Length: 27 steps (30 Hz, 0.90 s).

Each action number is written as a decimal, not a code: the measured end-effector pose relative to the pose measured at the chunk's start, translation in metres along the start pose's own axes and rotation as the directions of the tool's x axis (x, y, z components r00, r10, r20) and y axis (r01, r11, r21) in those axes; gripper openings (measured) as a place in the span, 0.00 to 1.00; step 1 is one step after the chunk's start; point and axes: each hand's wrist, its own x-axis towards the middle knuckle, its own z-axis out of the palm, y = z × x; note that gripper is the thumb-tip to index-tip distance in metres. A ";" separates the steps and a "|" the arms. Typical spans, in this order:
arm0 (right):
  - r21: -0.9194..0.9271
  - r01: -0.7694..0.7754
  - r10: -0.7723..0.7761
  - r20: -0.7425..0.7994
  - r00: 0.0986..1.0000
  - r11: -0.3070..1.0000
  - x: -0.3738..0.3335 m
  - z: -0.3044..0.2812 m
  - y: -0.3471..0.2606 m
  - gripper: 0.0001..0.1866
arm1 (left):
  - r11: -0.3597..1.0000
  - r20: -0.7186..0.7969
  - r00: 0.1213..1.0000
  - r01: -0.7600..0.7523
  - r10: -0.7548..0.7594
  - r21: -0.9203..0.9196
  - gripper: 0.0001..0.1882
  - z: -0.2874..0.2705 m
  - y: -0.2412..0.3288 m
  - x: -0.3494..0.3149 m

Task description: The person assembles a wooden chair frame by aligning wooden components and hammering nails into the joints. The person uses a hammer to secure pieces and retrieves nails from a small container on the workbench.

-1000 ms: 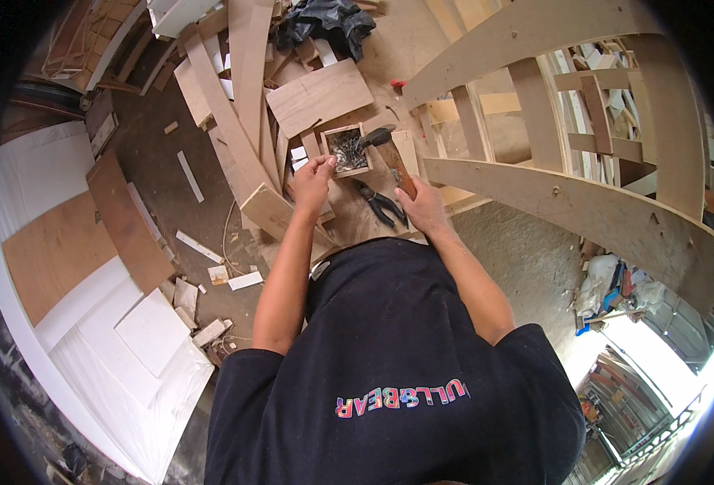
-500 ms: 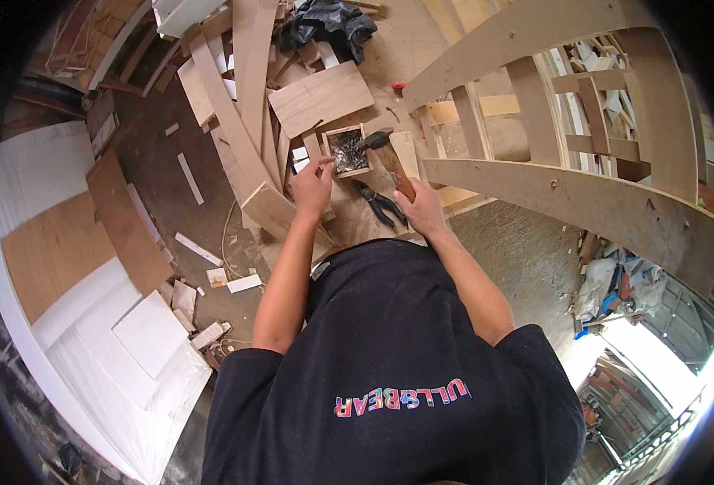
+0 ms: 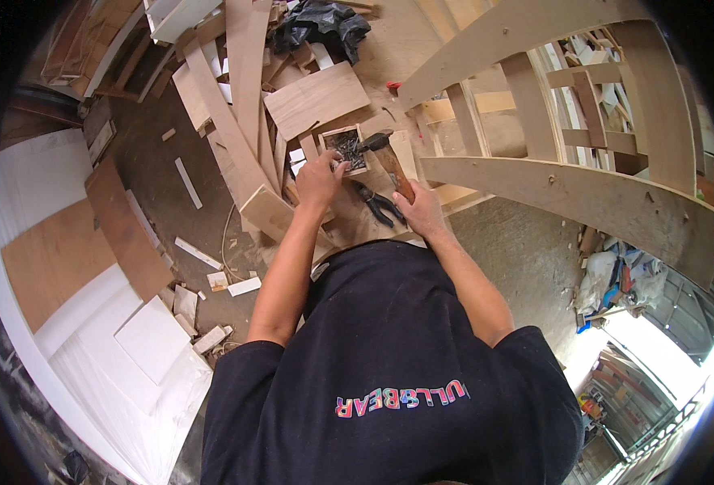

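Observation:
My right hand [image 3: 420, 210] is wrapped round the wooden handle of a hammer [image 3: 394, 171], its dark head raised beside a small wooden box [image 3: 363, 158]. Dark metal nails [image 3: 346, 142] fill that box. Over its near left corner is my left hand [image 3: 321, 179], fingers curled together at the nails; whatever they pinch is too small to make out. A pair of black-handled pliers [image 3: 378, 205] lies between my hands, just below the box.
A plywood piece [image 3: 316, 100] and long boards [image 3: 248, 89] are stacked at the far left of the work surface. A curved wooden frame [image 3: 567, 176] stands to the right. A black plastic bag [image 3: 321, 29] lies at the back. White-wrapped panels [image 3: 90, 323] lean at left.
My left hand has moved a little right, from the box's left side to over its near left corner, fingers now at the nails. The hammer stays in my right hand, nearly still.

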 end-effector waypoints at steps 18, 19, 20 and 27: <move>0.017 -0.012 0.012 -0.030 0.999 1.000 0.001 0.001 0.004 0.22 | 0.999 0.067 0.997 0.028 -0.027 -0.015 0.24 -0.005 0.013 0.013; 0.015 -0.021 0.022 -0.020 1.000 1.000 0.001 0.000 0.003 0.22 | 1.000 0.095 0.995 0.026 -0.027 0.013 0.24 -0.010 0.017 0.013; 0.013 -0.031 0.031 -0.009 0.999 0.999 0.001 -0.001 0.002 0.22 | 1.000 0.078 0.997 0.017 -0.019 0.025 0.24 -0.009 0.016 0.015; 0.012 -0.014 0.014 -0.014 1.000 1.000 -0.002 -0.004 -0.005 0.20 | 0.995 -0.042 0.996 0.076 -0.079 -0.062 0.20 -0.003 0.004 0.018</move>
